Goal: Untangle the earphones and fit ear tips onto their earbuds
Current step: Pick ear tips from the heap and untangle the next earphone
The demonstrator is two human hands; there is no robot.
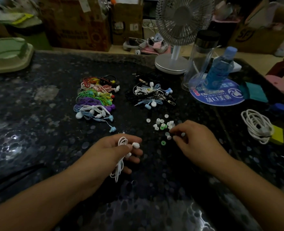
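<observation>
Midway, I judge: my left hand (119,152) grips white earphones (121,157), one bud tipped, while my right hand (192,139) pinches at the ear tips (162,125) beside it, piles beyond them waiting.

Single head-worn wide-angle view, looking forward and down from close above onto the dark speckled stone tabletop (38,114), both forearms entering from below.

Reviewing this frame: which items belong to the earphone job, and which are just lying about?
Job: white earphones in left hand; loose ear tips under right hand; bundled coloured earphones; tangled earphones.

Lying about: desk fan, water bottle, coiled white cable.
</observation>
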